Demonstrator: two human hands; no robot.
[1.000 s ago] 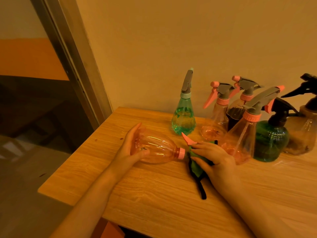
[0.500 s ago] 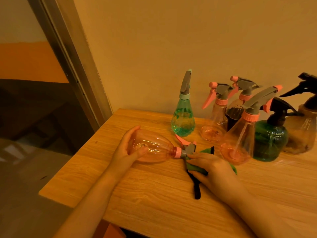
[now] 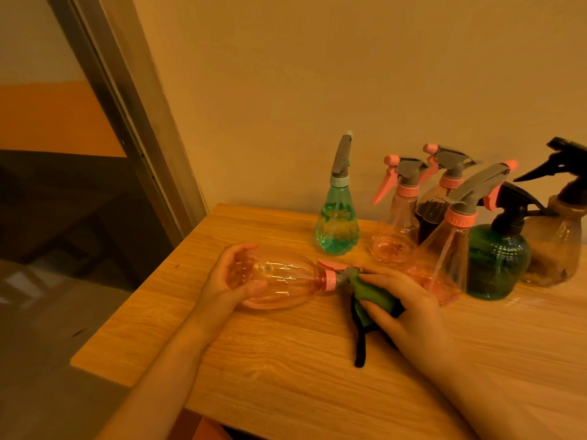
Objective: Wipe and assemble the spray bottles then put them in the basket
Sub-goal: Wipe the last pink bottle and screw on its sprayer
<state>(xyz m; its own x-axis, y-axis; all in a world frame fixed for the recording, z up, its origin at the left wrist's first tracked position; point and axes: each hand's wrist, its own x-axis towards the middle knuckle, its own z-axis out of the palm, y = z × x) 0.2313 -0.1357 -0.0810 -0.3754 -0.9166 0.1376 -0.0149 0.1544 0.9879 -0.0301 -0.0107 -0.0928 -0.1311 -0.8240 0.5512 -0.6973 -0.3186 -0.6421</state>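
Observation:
A clear pink spray bottle (image 3: 286,285) lies on its side on the wooden table (image 3: 286,369), neck pointing right. My left hand (image 3: 227,282) grips its rounded base. Its grey spray head with a pink trigger (image 3: 341,271) sits on the neck. My right hand (image 3: 403,303) holds a green cloth (image 3: 371,293) wrapped over the back of that spray head. A black part of the cloth (image 3: 362,347) trails toward me on the table.
Several assembled spray bottles stand along the wall: a teal one (image 3: 336,227), pink ones (image 3: 444,246), a dark green one (image 3: 497,262) and a brown one (image 3: 559,246) at the right. The table's left edge drops off beside a metal door frame (image 3: 133,103). No basket is in view.
The bottle has slid slightly left and its spray head now shows seated on the neck. My right hand has lifted the green cloth onto the spray head.

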